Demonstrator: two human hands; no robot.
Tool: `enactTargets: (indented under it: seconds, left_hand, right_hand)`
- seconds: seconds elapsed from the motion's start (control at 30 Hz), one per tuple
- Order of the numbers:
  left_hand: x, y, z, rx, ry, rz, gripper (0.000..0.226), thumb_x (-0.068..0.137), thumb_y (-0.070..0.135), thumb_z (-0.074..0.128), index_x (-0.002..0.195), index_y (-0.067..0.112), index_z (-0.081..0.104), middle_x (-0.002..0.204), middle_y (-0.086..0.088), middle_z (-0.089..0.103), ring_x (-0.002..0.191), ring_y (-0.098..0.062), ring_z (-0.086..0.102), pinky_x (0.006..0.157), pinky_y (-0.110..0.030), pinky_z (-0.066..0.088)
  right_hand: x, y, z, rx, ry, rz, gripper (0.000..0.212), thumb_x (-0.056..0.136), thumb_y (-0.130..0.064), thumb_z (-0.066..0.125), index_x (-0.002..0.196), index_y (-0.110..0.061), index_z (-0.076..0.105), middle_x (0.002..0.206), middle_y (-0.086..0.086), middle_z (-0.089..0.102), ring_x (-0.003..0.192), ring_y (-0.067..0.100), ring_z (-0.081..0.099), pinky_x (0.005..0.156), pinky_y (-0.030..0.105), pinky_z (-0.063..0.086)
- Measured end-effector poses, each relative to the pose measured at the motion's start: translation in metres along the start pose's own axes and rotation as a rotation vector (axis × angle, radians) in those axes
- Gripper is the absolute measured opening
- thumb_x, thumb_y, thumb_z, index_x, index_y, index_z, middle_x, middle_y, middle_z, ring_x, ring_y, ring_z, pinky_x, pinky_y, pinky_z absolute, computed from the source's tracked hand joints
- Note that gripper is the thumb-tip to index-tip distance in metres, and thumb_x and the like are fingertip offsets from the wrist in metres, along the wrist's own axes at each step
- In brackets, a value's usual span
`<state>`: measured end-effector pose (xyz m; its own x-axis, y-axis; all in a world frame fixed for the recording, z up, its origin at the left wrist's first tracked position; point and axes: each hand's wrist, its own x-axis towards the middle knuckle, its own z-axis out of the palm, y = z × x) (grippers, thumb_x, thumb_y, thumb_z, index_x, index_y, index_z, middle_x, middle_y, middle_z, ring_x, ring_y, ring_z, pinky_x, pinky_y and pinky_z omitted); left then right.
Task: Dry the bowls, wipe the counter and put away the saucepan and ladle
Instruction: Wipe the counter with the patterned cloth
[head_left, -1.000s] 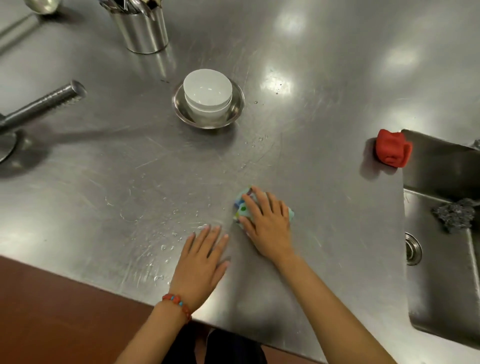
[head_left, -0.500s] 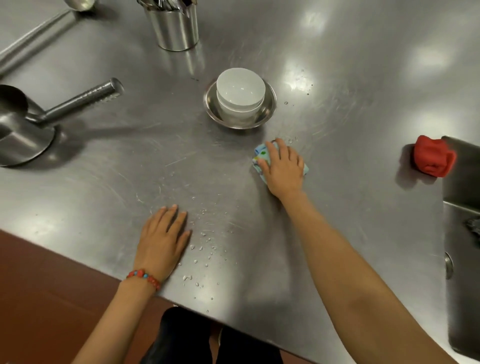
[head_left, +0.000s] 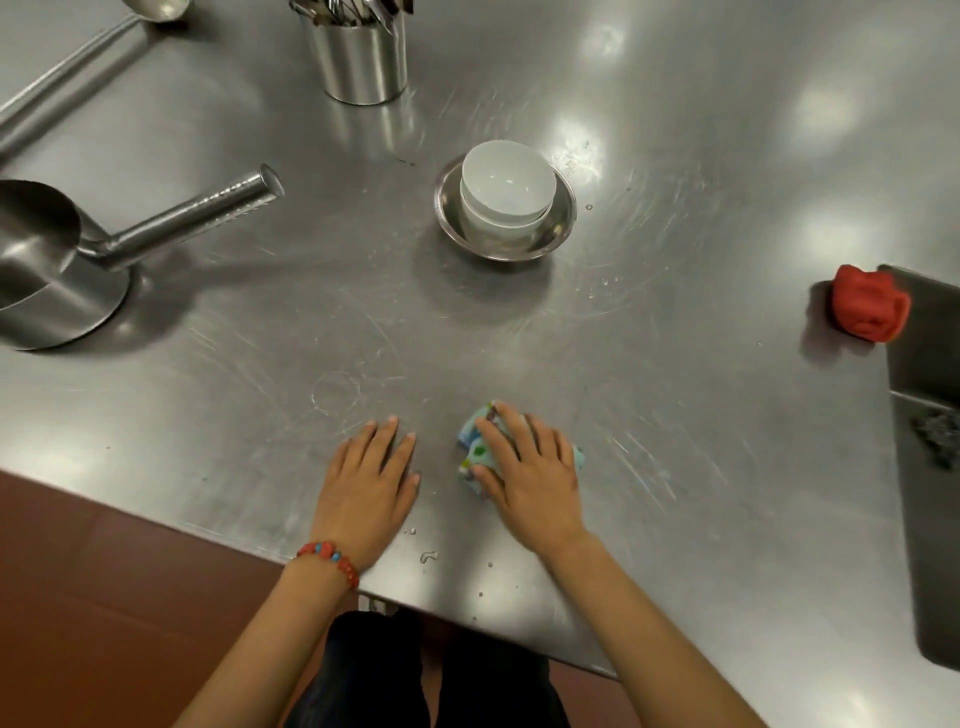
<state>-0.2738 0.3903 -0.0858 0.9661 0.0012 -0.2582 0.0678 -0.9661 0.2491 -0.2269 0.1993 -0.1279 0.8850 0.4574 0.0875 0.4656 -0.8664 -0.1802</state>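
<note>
The right hand (head_left: 530, 467) presses a patterned blue cloth (head_left: 474, 451) flat on the steel counter (head_left: 675, 415), fingers (head_left: 491, 434) spread over it; the left hand (head_left: 370, 480) lies flat just beside it. Two stacked white bowls (head_left: 506, 189) sit in a metal dish (head_left: 563, 208). At the far left stand a saucepan (head_left: 52, 270) and a ladle (head_left: 78, 62), with a red cloth (head_left: 870, 309) by the sink (head_left: 930, 467)

I see a grey steel counter (head_left: 675, 364), white bowls (head_left: 508, 187) in a silver dish (head_left: 563, 218), a red cloth (head_left: 868, 304), a light-blue cloth (head_left: 475, 452) with green spots, a red-and-blue bead bracelet (head_left: 330, 558), and a red-brown floor (head_left: 104, 597).
</note>
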Motion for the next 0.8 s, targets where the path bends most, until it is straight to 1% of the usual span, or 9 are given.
enactTargets:
  seconds: [0.07, 0.13, 0.23, 0.33, 0.4, 0.53, 0.63, 0.7, 0.8]
  left_hand:
    - [-0.001, -0.004, -0.002, -0.013, 0.003, 0.03, 0.053, 0.083, 0.031, 0.034, 0.112, -0.001, 0.064, 0.12, -0.024, 0.061, 0.108, -0.044, 0.058, 0.085, -0.056, 0.049]
    - [-0.003, -0.01, -0.004, -0.012, 0.022, 0.055, 0.052, 0.082, 0.03, 0.035, 0.113, -0.002, 0.063, 0.119, -0.025, 0.061, 0.107, -0.044, 0.059, 0.083, -0.057, 0.05]
    - [-0.008, -0.024, -0.009, -0.022, 0.049, 0.047, 0.053, 0.082, 0.03, 0.035, 0.113, -0.002, 0.063, 0.12, -0.026, 0.06, 0.108, -0.046, 0.057, 0.083, -0.058, 0.049]
    - [-0.017, -0.047, -0.014, -0.057, 0.083, 0.01, 0.053, 0.083, 0.03, 0.035, 0.113, -0.005, 0.062, 0.122, -0.03, 0.057, 0.111, -0.049, 0.054, 0.086, -0.06, 0.048]
    - [-0.025, -0.064, -0.017, -0.077, 0.093, -0.022, 0.053, 0.083, 0.03, 0.035, 0.114, -0.006, 0.061, 0.123, -0.031, 0.055, 0.113, -0.05, 0.052, 0.087, -0.061, 0.046]
    - [-0.034, -0.09, -0.019, -0.095, 0.091, -0.078, 0.057, 0.084, 0.032, 0.032, 0.116, -0.006, 0.059, 0.126, -0.031, 0.053, 0.115, -0.05, 0.05, 0.091, -0.061, 0.044]
    - [-0.036, -0.097, -0.018, -0.084, 0.067, -0.082, 0.06, 0.083, 0.035, 0.029, 0.118, -0.004, 0.058, 0.129, -0.029, 0.052, 0.118, -0.048, 0.048, 0.093, -0.06, 0.043]
    - [-0.036, -0.098, -0.016, -0.066, 0.05, -0.076, 0.06, 0.082, 0.035, 0.03, 0.118, -0.004, 0.059, 0.128, -0.029, 0.053, 0.117, -0.049, 0.049, 0.091, -0.061, 0.043]
    - [-0.034, -0.101, -0.014, -0.046, 0.03, -0.063, 0.06, 0.081, 0.035, 0.031, 0.117, -0.003, 0.06, 0.126, -0.029, 0.054, 0.114, -0.048, 0.052, 0.088, -0.062, 0.043]
  right_hand:
    - [0.018, 0.007, -0.003, -0.029, 0.014, -0.027, 0.044, 0.088, -0.05, 0.041, 0.121, -0.024, 0.055, 0.132, 0.003, 0.056, 0.109, 0.028, 0.056, 0.09, 0.036, 0.038]
    - [0.045, 0.012, -0.005, -0.025, -0.045, 0.053, 0.046, 0.089, -0.049, 0.04, 0.126, -0.024, 0.053, 0.137, 0.005, 0.052, 0.114, 0.03, 0.054, 0.094, 0.037, 0.039]
    - [0.085, 0.01, -0.002, 0.03, -0.099, 0.225, 0.05, 0.093, -0.048, 0.036, 0.137, -0.024, 0.038, 0.149, 0.004, 0.035, 0.128, 0.03, 0.038, 0.104, 0.042, 0.026]
    - [0.097, 0.002, 0.0, 0.011, -0.072, 0.281, 0.05, 0.094, -0.046, 0.035, 0.139, -0.023, 0.036, 0.15, 0.005, 0.031, 0.129, 0.031, 0.035, 0.105, 0.043, 0.023]
    - [0.081, -0.011, -0.002, 0.02, -0.061, 0.265, 0.049, 0.094, -0.045, 0.037, 0.137, -0.022, 0.038, 0.149, 0.005, 0.033, 0.128, 0.031, 0.036, 0.104, 0.042, 0.025]
    - [0.019, -0.065, 0.002, 0.031, -0.022, 0.168, 0.047, 0.092, -0.046, 0.037, 0.13, -0.022, 0.048, 0.141, 0.006, 0.047, 0.123, 0.033, 0.048, 0.1, 0.044, 0.038]
    - [-0.021, -0.101, 0.011, 0.0, -0.05, 0.095, 0.048, 0.091, -0.051, 0.033, 0.13, -0.027, 0.047, 0.141, 0.002, 0.047, 0.122, 0.029, 0.049, 0.1, 0.041, 0.04]
    - [-0.026, -0.105, 0.014, -0.009, -0.043, 0.076, 0.046, 0.091, -0.051, 0.035, 0.128, -0.027, 0.047, 0.14, 0.001, 0.048, 0.12, 0.027, 0.051, 0.1, 0.04, 0.039]
    - [-0.008, -0.094, 0.012, -0.041, -0.038, 0.033, 0.045, 0.09, -0.051, 0.039, 0.126, -0.026, 0.051, 0.137, 0.002, 0.051, 0.117, 0.026, 0.053, 0.097, 0.038, 0.041]
